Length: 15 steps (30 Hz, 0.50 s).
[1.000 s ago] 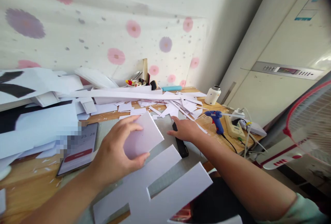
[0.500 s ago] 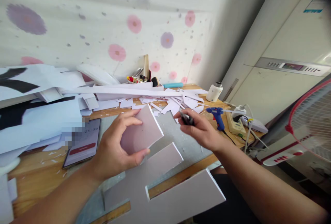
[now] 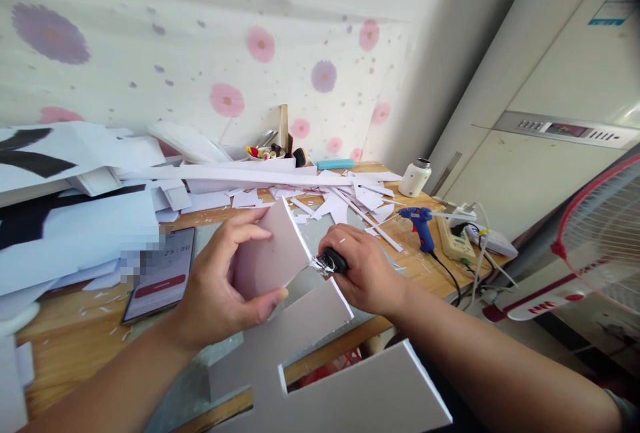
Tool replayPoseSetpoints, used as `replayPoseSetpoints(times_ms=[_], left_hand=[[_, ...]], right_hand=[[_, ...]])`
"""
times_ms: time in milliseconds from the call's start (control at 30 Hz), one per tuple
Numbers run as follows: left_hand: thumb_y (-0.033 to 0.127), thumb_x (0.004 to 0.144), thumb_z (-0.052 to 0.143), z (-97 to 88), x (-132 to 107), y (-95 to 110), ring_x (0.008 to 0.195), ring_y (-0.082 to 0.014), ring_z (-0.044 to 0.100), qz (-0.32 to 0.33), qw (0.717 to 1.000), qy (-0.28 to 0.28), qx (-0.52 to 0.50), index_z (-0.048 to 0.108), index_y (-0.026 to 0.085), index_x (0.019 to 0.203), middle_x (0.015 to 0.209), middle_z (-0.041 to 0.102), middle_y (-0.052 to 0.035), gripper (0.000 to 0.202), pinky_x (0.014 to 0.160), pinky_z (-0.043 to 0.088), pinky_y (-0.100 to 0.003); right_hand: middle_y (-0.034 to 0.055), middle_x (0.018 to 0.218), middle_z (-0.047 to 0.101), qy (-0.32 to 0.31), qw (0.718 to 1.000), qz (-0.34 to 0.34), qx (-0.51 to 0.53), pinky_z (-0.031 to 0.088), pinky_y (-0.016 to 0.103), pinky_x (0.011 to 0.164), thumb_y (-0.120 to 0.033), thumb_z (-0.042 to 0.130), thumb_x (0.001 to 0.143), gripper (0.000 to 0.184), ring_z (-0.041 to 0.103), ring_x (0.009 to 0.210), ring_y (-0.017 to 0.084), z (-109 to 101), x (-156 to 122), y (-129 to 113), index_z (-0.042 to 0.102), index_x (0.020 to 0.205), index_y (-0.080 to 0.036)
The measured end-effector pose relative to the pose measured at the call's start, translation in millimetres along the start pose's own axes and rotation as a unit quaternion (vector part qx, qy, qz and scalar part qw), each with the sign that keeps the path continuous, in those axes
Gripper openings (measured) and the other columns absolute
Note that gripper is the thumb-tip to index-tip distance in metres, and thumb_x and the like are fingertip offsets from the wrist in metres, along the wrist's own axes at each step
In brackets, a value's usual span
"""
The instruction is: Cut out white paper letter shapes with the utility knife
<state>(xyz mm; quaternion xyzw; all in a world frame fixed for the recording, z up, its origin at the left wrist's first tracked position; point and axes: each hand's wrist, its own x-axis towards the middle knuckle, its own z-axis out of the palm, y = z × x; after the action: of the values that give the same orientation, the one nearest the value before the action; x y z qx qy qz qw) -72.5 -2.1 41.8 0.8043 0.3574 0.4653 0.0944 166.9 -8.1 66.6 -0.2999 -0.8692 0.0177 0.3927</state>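
My left hand (image 3: 220, 286) is closed on the upper arm of a large white foam board cut-out (image 3: 310, 353), tilting it up off the grey cutting mat (image 3: 320, 236). My right hand (image 3: 363, 273) is wrapped round a black utility knife (image 3: 330, 262), whose blade end touches the right edge of that raised arm. The cut-out's lower arms reach past the front edge of the wooden table (image 3: 75, 340).
A phone (image 3: 160, 273) lies left of my left hand. White offcuts (image 3: 350, 200) and large sheets (image 3: 75, 220) litter the back and left. A blue glue gun (image 3: 420, 226), power strip (image 3: 453, 240) and white bottle (image 3: 415, 178) stand at right. A fan (image 3: 600, 233) is beyond the table.
My right hand picked the black knife up off the mat, lifted it, then brought it down to the edge of the board piece. My left hand tilted that piece upward.
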Motion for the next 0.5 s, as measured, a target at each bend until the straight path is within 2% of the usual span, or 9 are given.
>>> replayPoseSetpoints(times_ms=[133, 300, 500], left_hand=[[0.028, 0.074, 0.074, 0.7, 0.1, 0.8, 0.142, -0.0342, 0.038, 0.019, 0.996, 0.005, -0.091, 0.049, 0.032, 0.121, 0.147, 0.043, -0.0090, 0.053, 0.117, 0.034, -0.054], [0.025, 0.074, 0.075, 0.9, -0.7, 2.8, 0.143, -0.0338, 0.036, 0.028, 0.994, 0.004, -0.101, 0.048, 0.033, 0.122, 0.147, 0.042, -0.0088, 0.055, 0.119, 0.030, -0.055], [0.024, 0.073, 0.074, 0.4, -2.1, 6.4, 0.142, -0.0339, 0.037, 0.029, 0.994, 0.009, -0.104, 0.048, 0.032, 0.121, 0.147, 0.042, -0.0091, 0.055, 0.117, 0.034, -0.056]], right_hand=[[0.0012, 0.073, 0.057, 0.012, 1.000, -0.006, -0.001, 0.041, 0.028, 0.062, -0.013, 0.049, 0.079, 0.011, 0.052, 0.068, 0.016, 1.8, 1.4, -1.9, 0.047, 0.084, -0.023], [0.0015, 0.073, 0.056, 0.030, 0.999, -0.010, -0.015, 0.041, 0.028, 0.062, -0.014, 0.049, 0.080, 0.009, 0.052, 0.068, 0.016, 2.5, 1.9, -2.4, 0.048, 0.084, -0.023], [0.0012, 0.072, 0.056, 0.037, 0.999, -0.028, -0.025, 0.041, 0.028, 0.061, -0.015, 0.048, 0.081, 0.009, 0.052, 0.066, 0.016, 2.3, 3.4, -3.4, 0.047, 0.084, -0.023]])
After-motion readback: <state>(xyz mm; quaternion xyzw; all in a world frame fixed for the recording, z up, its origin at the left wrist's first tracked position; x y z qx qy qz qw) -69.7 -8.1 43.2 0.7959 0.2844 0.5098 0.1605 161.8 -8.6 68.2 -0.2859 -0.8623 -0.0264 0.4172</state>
